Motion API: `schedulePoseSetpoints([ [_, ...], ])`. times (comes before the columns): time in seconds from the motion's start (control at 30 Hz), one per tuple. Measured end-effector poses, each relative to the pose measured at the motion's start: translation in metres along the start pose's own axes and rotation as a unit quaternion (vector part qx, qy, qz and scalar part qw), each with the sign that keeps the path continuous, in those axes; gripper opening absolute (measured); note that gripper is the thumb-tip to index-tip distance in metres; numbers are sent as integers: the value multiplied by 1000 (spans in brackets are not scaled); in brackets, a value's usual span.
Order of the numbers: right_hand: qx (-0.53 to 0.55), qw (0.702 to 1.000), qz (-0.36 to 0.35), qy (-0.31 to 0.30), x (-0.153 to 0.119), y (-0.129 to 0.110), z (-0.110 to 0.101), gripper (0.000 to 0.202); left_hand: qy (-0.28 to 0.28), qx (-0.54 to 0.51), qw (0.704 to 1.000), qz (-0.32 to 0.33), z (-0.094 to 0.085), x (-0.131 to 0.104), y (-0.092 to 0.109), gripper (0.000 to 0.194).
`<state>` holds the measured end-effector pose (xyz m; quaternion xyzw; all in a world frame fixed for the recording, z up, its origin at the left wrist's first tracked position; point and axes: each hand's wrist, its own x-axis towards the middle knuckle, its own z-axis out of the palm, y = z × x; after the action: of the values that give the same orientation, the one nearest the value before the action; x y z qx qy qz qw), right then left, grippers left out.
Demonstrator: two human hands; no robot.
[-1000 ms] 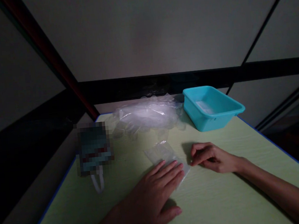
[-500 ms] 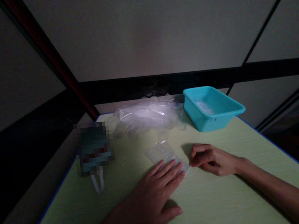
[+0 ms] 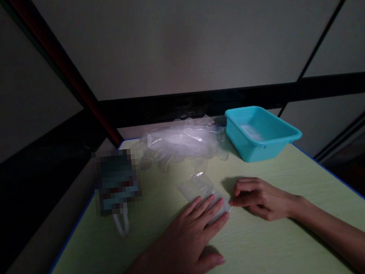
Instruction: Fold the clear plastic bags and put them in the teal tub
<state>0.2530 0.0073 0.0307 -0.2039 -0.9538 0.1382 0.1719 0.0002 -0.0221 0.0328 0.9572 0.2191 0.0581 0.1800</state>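
Lying flat, fingers slightly spread, the left hand point(image 3: 195, 234) covers the near part of the film point(image 3: 196, 188) on the table point(image 3: 269, 249). The right hand point(image 3: 260, 198) curls, fingertips at the film's right corner; whether they pinch cannot be told. Thin, clear, creased, the film slants from far left to near right. Beyond: glossy crumpled plastic point(image 3: 183, 142); tapered turquoise basin point(image 3: 262, 150).
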Motion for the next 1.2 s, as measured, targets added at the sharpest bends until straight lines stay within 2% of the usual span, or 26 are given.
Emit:
schedulePoseSetpoints([
  [0.23,5,1000,10,-9,0,-2,-1,30,22,-5,1000,-10,1,-1,-1,65],
  [0.4,8,1000,13,-7,1,-1,0,30,30,32,998,-51,0,-5,-17,61],
  [0.57,-14,1000,-4,-6,0,0,1,31,86,75,986,-121,1,-10,-40,57],
  [0.67,-77,997,-14,-18,-1,-2,0,31,136,106,974,-144,1,-10,-43,56],
  [0.8,-168,986,-14,-2,1,-7,0,27,231,138,957,-108,0,-7,-32,35],
  [0.9,-187,982,-23,12,4,-12,2,28,265,127,954,-53,-1,-3,-20,26],
  [1.03,-191,981,-43,12,8,-17,4,30,246,92,965,-9,2,2,-8,24],
  [1.2,-203,978,-57,13,9,-21,6,30,211,72,975,-11,4,4,-6,23],
])
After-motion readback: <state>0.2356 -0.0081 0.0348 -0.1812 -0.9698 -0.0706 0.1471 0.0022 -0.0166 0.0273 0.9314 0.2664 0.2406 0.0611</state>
